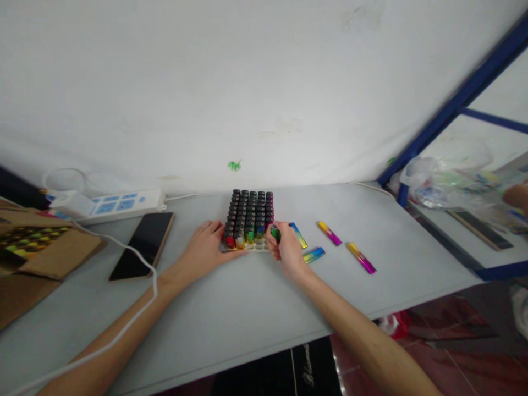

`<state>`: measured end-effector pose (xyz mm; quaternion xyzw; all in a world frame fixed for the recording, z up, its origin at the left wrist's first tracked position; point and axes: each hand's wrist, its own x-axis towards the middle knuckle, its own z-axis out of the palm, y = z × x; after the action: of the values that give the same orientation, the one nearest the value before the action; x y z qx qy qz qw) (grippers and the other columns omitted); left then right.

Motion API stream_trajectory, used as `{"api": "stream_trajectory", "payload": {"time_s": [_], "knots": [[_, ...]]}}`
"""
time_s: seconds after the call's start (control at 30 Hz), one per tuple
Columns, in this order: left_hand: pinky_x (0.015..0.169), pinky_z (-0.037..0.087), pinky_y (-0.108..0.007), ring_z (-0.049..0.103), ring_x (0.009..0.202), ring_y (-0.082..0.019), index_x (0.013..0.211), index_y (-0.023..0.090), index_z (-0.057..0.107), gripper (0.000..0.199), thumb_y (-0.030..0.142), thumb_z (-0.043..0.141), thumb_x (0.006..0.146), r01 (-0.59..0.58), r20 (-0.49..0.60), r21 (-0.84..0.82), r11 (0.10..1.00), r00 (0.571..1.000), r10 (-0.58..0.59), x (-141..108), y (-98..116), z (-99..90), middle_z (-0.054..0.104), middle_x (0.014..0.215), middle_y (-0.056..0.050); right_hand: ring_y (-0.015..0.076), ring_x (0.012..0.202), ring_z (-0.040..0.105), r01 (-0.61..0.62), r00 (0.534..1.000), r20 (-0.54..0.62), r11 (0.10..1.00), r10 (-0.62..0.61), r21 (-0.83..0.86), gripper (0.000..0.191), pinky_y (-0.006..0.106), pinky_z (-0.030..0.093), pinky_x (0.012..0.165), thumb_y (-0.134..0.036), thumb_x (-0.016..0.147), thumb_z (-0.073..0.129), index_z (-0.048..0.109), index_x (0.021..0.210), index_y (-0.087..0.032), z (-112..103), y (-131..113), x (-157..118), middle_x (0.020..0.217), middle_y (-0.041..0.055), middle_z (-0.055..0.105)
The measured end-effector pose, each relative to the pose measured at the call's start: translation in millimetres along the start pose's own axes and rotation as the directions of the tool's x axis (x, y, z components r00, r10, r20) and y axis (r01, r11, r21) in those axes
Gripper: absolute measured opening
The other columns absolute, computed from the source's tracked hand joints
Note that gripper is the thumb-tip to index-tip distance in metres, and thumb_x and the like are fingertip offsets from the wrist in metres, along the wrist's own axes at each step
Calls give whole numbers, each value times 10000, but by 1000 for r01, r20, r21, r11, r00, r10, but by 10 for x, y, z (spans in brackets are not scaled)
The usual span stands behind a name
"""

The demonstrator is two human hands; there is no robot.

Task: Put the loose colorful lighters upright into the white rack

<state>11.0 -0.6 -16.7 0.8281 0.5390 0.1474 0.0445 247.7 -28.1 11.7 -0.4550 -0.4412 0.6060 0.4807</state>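
Observation:
Rows of black-topped lighters (249,212) stand upright in a pale tray (258,247) near the wall. My left hand (207,243) rests against the tray's left side, thumb along its front edge, fingers partly hidden. In my right hand (282,243), a green lighter (275,233) is gripped at the tray's front right corner, beside a few unfilled slots. Right of that hand lie two blue-and-yellow lighters (314,254) and two yellow-and-magenta ones (361,258), flat on the table.
A phone (143,246), a white power strip (119,204) and an open cardboard box (49,258) are on the left. A white cable (138,254) crosses above my left forearm. Blue frame bars (437,118) and plastic bags (429,181) stand at the right.

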Motion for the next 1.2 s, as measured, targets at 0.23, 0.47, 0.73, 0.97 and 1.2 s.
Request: {"api": "stream_trajectory", "payload": {"time_s": [0.23,0.47,0.73,0.97,1.2], "knots": [[1005,550,-505,684,1089,-376,1042,210,755,673,860,721,869,-28,7,29,999,1000,27,3,8,16,745,1067,-132,161,674,534,282,957,106,949,-269,-142,574,284,470,621,-789,1059,479,663,1080,-246,-123,-80,-36,788,-24,558],[985,535,-475,688,1078,-355,1080,210,744,637,816,755,884,1,35,94,996,999,-4,10,67,11,749,1108,-131,221,933,735,486,873,175,779,-455,-397,346,374,627,888,-579,985,784,719,1065,-248,-194,-41,-35,1058,62,774],[967,519,-473,682,1091,-366,1079,206,743,639,810,785,873,14,47,83,996,999,-18,6,121,-23,738,1076,-134,165,646,635,532,807,156,588,-569,-610,407,289,564,596,-631,1014,740,719,932,-233,-119,32,-70,782,16,692],[976,510,-470,669,1092,-359,1094,216,739,636,812,779,877,16,49,85,996,999,-20,2,130,-20,721,1058,-118,194,604,718,506,802,168,502,-574,-701,493,280,563,556,-711,1054,626,659,902,-243,-110,180,-36,733,44,772],[995,515,-479,663,1111,-369,1073,226,735,613,815,733,902,15,36,38,999,999,-16,6,108,-11,727,1075,-123,217,692,754,470,865,255,519,-432,-714,344,300,567,647,-574,1054,713,641,941,-257,-153,161,-4,828,47,808]]}}
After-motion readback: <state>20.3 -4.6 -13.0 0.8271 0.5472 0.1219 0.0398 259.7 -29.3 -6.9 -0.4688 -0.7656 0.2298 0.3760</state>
